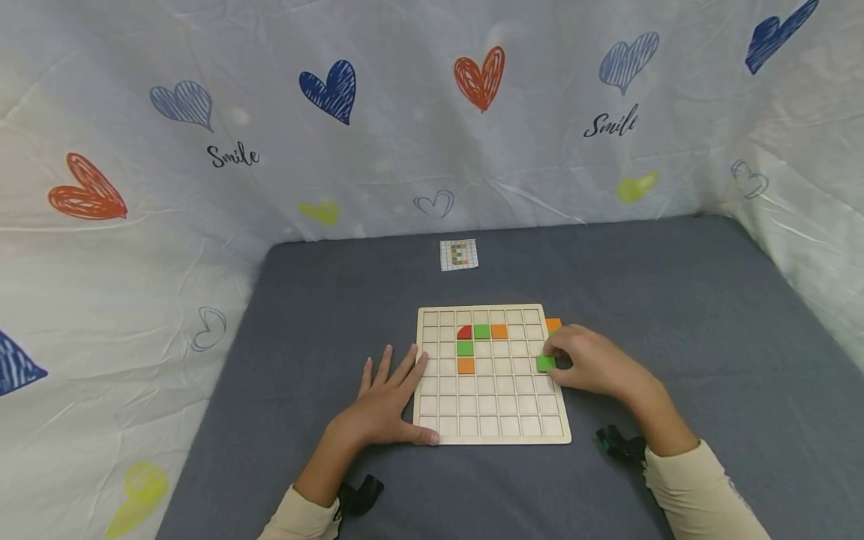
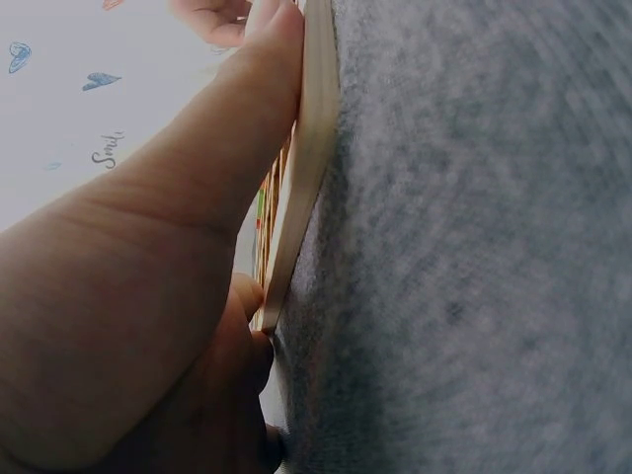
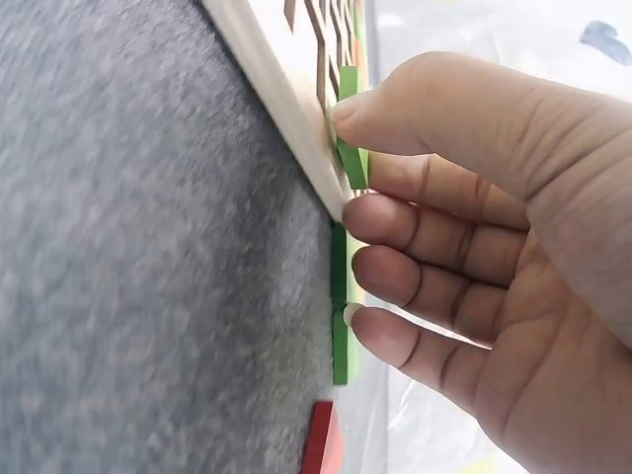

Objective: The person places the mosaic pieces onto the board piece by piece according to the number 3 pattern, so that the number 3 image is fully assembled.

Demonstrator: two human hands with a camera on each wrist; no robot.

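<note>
- White fabric backdrop (image 1: pixel 398 157), printed with hearts and the word "Smile", rises behind and beside the worktop.
- Worktop (image 1: pixel 324 300), covered in dark grey cloth, carries the board.
- Pale wooden square board (image 1: pixel 493 441), divided into open cells, lies flat; five cells are filled, the others vacant.
- Left hand (image 1: pixel 385 409): fingers spread along the board's left edge, thumb on its near left corner.
- Right hand (image 1: pixel 597 364): thumb and forefinger pinch a flat green square tile (image 1: pixel 545 364) over the board's right rim; contact between tile and rim cannot be told.
- White paper card (image 1: pixel 443 256), printed with a small coloured grid, lies beyond the board.
- Cell contents, second row from the far edge: red quarter-round tile (image 1: pixel 464 332), green square (image 1: pixel 481 331), orange square (image 1: pixel 499 331), side by side. Below the red one: second green square (image 1: pixel 465 348), then second orange square (image 1: pixel 466 365).
- Outside the board, at its right: loose orange tile (image 1: pixel 553 325), two green blocks (image 3: pixel 341 351) and a partly visible red piece (image 3: pixel 321 439).
</note>
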